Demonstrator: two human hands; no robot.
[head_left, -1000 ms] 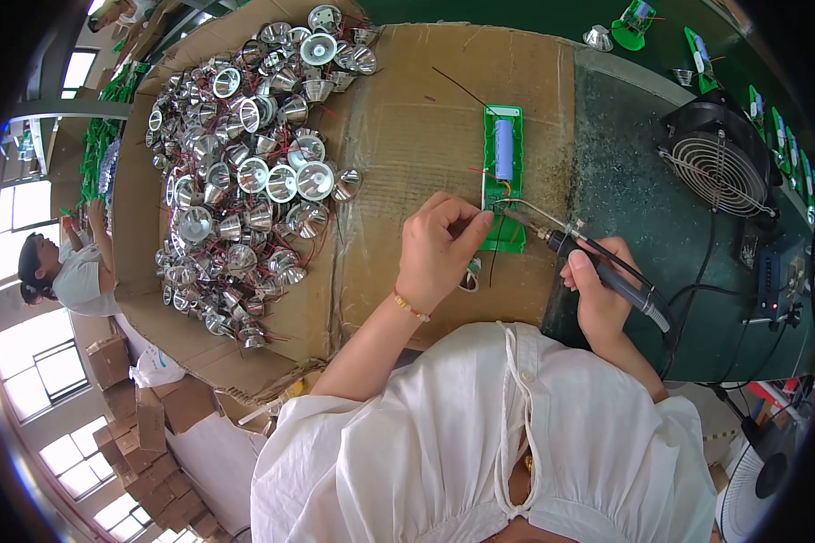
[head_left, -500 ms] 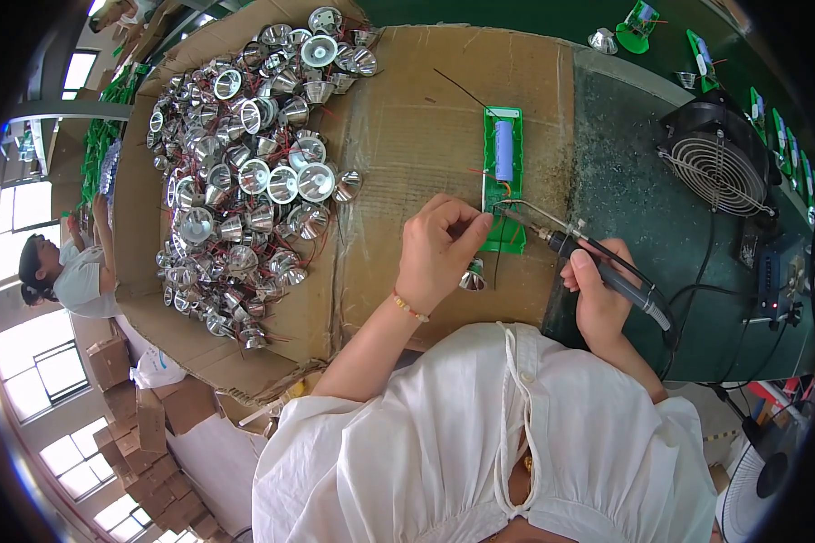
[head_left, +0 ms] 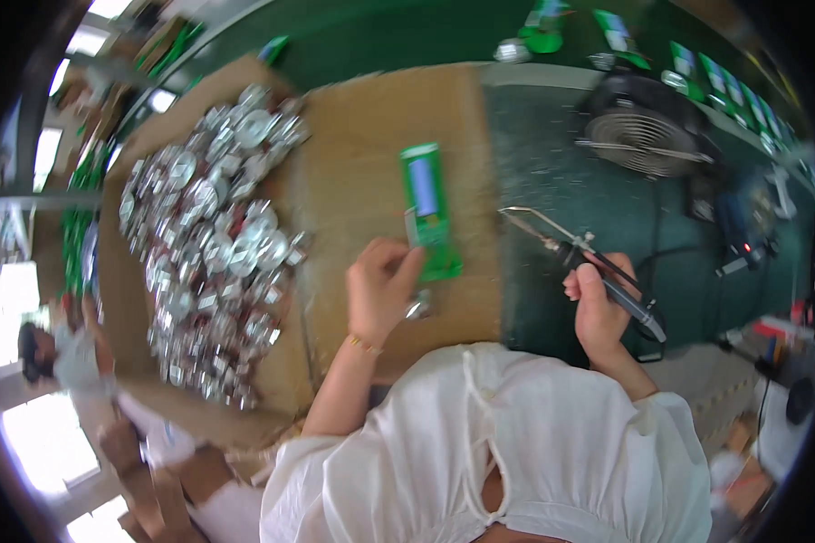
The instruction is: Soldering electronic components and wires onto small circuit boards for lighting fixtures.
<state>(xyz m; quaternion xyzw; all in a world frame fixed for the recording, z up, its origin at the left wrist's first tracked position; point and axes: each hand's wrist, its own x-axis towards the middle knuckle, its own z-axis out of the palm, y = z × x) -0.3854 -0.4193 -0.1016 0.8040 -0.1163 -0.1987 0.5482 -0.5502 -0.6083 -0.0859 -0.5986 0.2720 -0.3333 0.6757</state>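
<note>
My right hand (head_left: 604, 303) is closed around the grey handle of a soldering iron (head_left: 641, 313). The iron's metal tip and thin bent feed tube point up and left, clear of the work. On the cardboard lies a green plastic casing (head_left: 440, 258) with a blue cylindrical battery (head_left: 421, 187) and some thin wires in it. At the casing's lower left edge my left hand (head_left: 380, 282) has thumb and fingertips pinched together; what they hold, if anything, is too blurred to make out. Just below the casing sits a small silver reflector cup (head_left: 418, 305).
A cardboard box (head_left: 276, 389) heaped with silver reflector cups (head_left: 244, 244) stands at left. A black fan (head_left: 643, 131) with a round grille is at upper right. More green casings (head_left: 616, 36) line the far edge. Another person (head_left: 72, 348) sits at far left.
The soldering iron has moved away from the casing to the right. My left hand stays pinched by the casing. The whole view has shifted and blurred with head movement.
</note>
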